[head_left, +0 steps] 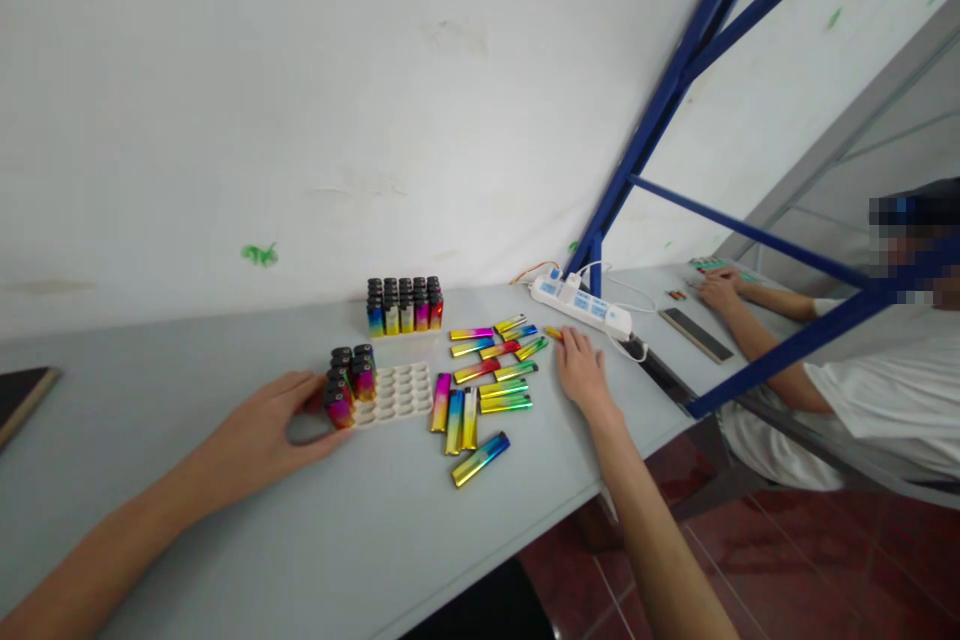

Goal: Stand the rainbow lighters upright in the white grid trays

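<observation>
My left hand (289, 425) reaches round the left end of a white tray (394, 393), its thumb and fingers apart at the upright lighters (340, 395) standing there. Most of the tray's round holes at the right hold nothing. Several shiny coloured lighters (480, 460) lie flat on the grey table (300, 540) right of the tray. Farther right, my right hand (581, 367) rests palm down, its fingertips on a small yellow lighter (553, 332) that is partly hidden. Behind the tray stands a full block of upright lighters (405, 307) with black tops.
A white power strip (581, 305) with cables lies by the wall, beside a blue metal frame (645, 130). Beyond the frame, another person's hands (721, 288) work at a second table with a dark board (696, 335). A dark flat object (22, 395) lies far left.
</observation>
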### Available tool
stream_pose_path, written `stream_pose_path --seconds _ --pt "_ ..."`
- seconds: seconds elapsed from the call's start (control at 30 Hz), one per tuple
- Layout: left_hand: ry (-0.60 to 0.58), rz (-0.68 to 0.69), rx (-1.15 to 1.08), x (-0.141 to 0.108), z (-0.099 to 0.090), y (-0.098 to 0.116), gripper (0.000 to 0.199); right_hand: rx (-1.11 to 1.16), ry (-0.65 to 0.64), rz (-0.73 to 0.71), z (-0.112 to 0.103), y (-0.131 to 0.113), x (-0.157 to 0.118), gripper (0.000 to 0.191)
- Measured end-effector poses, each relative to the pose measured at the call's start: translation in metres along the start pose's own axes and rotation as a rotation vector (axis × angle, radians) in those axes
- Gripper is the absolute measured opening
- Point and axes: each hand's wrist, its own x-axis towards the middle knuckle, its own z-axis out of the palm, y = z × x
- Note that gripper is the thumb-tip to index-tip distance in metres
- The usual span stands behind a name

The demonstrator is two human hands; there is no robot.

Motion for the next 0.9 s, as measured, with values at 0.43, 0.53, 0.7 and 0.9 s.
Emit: stream_pose_path --seconds 0.43,0.53,0.7,0.9 --pt "-0.018 0.073 -0.007 -0.003 -0.001 0.005 0.043 0.598 0.062 0.006 -0.009 -0.014 0.006 0.063" --pt "-0.010 0.089 -0.020 -0.004 -0.002 0.006 0.037 0.910 -0.131 -0.075 -0.011 -0.056 0.010 0.061" --pt "0.000 0.079 0.001 -0.007 -0.006 0.012 0.031 1.179 -0.358 -0.202 -0.008 -0.145 0.028 0.052" --pt "-0.020 0.066 0.016 -0.010 -0.010 0.018 0.032 1.153 -0.531 -0.419 0.015 -0.183 0.020 0.055"
